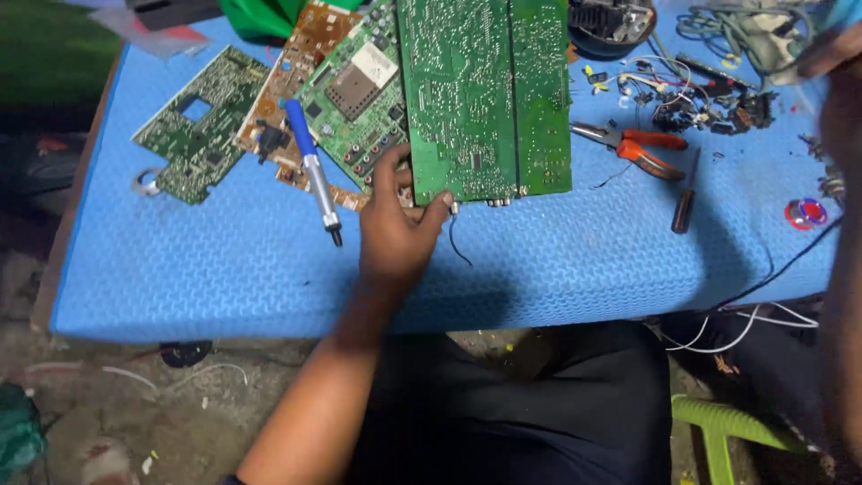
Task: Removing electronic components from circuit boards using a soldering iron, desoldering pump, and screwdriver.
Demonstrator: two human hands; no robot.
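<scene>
My left hand [395, 229] grips the near left corner of a large green circuit board [476, 90], which lies solder side up on a blue foam mat [224, 260]. The thumb rests at the board's lower edge and the fingers curl over its left side. A thin black wire [458, 247] trails from that corner. My right arm runs up the right edge of the view. My right hand [831, 49] is only partly visible at the top right, beside a bundle of grey cables [736, 27]; whether it holds anything cannot be seen.
Left of the big board lie three smaller boards: green with a chip [355, 90], brown [287, 81] and green [193, 126]. A blue-handled tool [310, 166] rests across them. Orange-handled pliers [637, 148], a dark screwdriver [684, 211], a solder spool [805, 214] and loose wires [700, 94] sit right.
</scene>
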